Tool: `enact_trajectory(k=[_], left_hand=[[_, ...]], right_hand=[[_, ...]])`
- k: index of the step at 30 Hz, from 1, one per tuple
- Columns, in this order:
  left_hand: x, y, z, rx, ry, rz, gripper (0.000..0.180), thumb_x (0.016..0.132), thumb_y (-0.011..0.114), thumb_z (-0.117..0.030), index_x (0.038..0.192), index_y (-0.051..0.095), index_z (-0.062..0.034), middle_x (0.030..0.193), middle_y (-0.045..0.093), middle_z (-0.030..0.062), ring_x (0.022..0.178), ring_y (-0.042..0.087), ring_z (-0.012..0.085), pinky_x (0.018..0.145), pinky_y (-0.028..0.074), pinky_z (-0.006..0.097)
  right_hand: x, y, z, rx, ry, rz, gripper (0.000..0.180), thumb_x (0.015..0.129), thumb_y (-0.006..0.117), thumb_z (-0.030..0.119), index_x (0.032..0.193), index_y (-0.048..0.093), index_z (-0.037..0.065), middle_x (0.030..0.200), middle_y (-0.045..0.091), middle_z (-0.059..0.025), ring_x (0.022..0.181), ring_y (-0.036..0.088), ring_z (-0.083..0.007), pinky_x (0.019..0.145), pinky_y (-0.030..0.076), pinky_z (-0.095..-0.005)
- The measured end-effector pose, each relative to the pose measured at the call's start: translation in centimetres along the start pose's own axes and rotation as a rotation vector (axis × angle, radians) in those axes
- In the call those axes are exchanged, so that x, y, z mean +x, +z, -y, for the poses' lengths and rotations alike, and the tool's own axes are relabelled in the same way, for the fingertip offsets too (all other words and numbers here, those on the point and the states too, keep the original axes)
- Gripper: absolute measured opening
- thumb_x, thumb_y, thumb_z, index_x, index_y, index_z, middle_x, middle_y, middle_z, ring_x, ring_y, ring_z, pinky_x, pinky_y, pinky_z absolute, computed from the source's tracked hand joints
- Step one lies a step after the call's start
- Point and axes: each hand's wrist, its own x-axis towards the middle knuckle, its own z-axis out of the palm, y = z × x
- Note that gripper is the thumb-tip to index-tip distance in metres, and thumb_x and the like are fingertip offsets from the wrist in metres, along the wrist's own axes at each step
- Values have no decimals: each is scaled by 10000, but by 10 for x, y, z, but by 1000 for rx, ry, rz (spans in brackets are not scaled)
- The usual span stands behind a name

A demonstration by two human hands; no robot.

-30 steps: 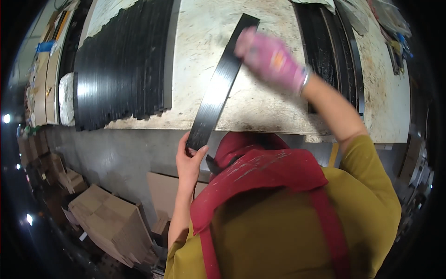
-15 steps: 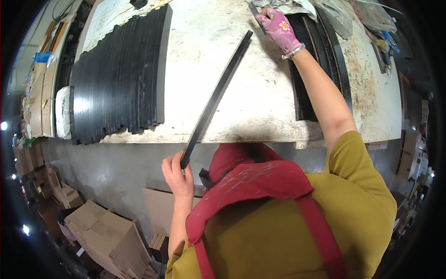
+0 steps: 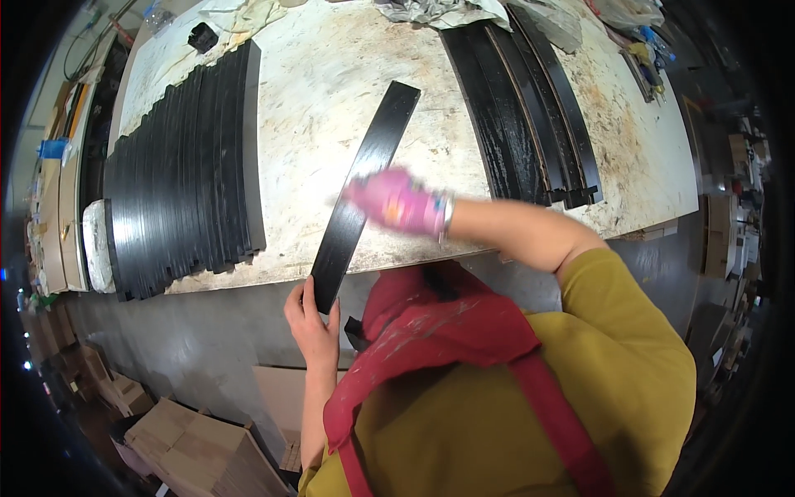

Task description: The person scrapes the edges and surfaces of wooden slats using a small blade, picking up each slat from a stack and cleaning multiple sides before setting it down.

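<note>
A flat, glossy black strip [image 3: 335, 253] slants from the table's front edge up across its middle, broad face up. My bare left hand [image 3: 315, 325] grips its near end at the edges, just off the table. In a pink glove, my right hand [image 3: 396, 201] is over the middle of the strip, blurred by motion. Its fingers look closed. A faint pale sliver shows beside the fingertips, but I cannot make out what it is.
Many similar black strips stand packed in a row [image 3: 186, 170] on the left. More black strips [image 3: 530, 116] lie on the right of the stained white table [image 3: 306, 91]. Crumpled cloth [image 3: 443, 10] is at the back. Cardboard boxes [image 3: 199, 439] stand on the floor, lower left.
My right hand has moved from the far right strips, where it held a dark flat piece, to the middle of the held strip. The strip has turned from its narrow edge to its broad face.
</note>
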Motion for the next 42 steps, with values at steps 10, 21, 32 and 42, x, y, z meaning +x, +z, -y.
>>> enact_trajectory(k=[10, 21, 32, 42], left_hand=[[-15, 1, -2, -75, -92, -38, 605, 710, 746, -78, 1270, 516, -61, 1176, 476, 166, 1065, 457, 354, 904, 389, 424], [14, -19, -27, 130, 78, 27, 743, 680, 786, -262, 1313, 459, -50, 1196, 479, 181, 1085, 456, 361, 907, 358, 452], [44, -32, -2, -630, -298, 451, 614, 791, 686, -101, 1343, 425, -36, 1131, 544, 105, 1001, 538, 220, 849, 454, 329], [197, -53, -7, -208, -74, 190, 383, 870, 515, -125, 1200, 468, 62, 936, 629, 245, 877, 635, 320, 772, 474, 366]], right_hand=[[-2, -42, -34, 61, -71, -347, 281, 964, 397, 247, 889, 584, 51, 749, 619, -88, 609, 601, -190, 529, 515, -324], [22, -102, -135, -15, 152, -726, 189, 888, 511, 243, 868, 581, 68, 678, 587, -103, 616, 593, -255, 587, 497, -395], [-110, 6, -24, 1028, 219, -563, 189, 912, 565, 210, 840, 571, 36, 671, 533, -10, 616, 481, -103, 559, 407, -277], [-70, -47, -56, 589, 144, -695, 208, 915, 508, 231, 870, 558, 34, 722, 574, -123, 636, 559, -236, 588, 462, -372]])
